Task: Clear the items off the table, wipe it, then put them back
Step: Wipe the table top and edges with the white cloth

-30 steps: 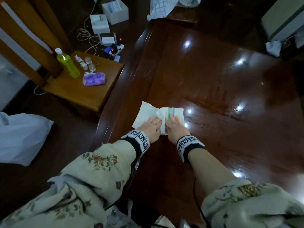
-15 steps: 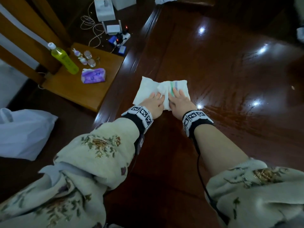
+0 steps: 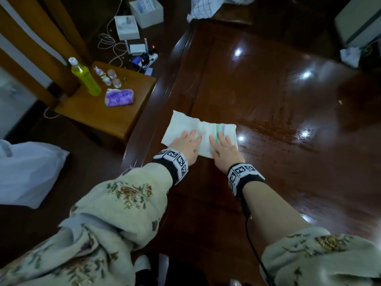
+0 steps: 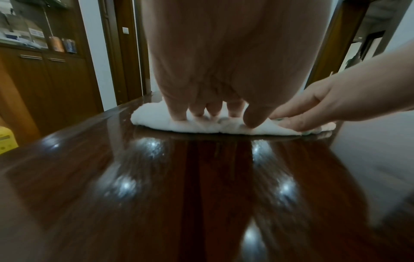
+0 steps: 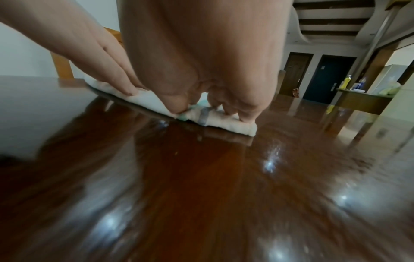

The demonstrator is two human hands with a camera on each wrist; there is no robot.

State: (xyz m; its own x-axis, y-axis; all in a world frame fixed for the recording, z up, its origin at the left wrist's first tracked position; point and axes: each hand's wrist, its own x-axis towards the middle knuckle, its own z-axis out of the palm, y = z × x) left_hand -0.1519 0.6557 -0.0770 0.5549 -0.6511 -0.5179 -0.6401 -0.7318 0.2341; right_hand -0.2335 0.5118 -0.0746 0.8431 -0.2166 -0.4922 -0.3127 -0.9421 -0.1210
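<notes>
A: Where's the cloth?
B: White, soft, crumpled, flat on the glossy dark table, near its left edge. Left hand and right hand press it, fingers straight, grasping nothing.
A: The stripes?
B: Green and grey; left wrist view barely shows them

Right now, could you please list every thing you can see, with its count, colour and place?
table: 1, dark red-brown, glossy, centre
cloth: 1, white with green and blue stripes, flat on the table near its left edge
chair: 1, brown wood, left of the table
bottle: 1, yellow-green, on the chair seat
tissue pack: 1, purple, on the chair seat
small jars: several, pale, beside the bottle
plastic bag: 1, white, on the floor, left
boxes: 2, white, on the floor, far left
left hand: pressing flat on the cloth
right hand: pressing flat on the cloth
</notes>
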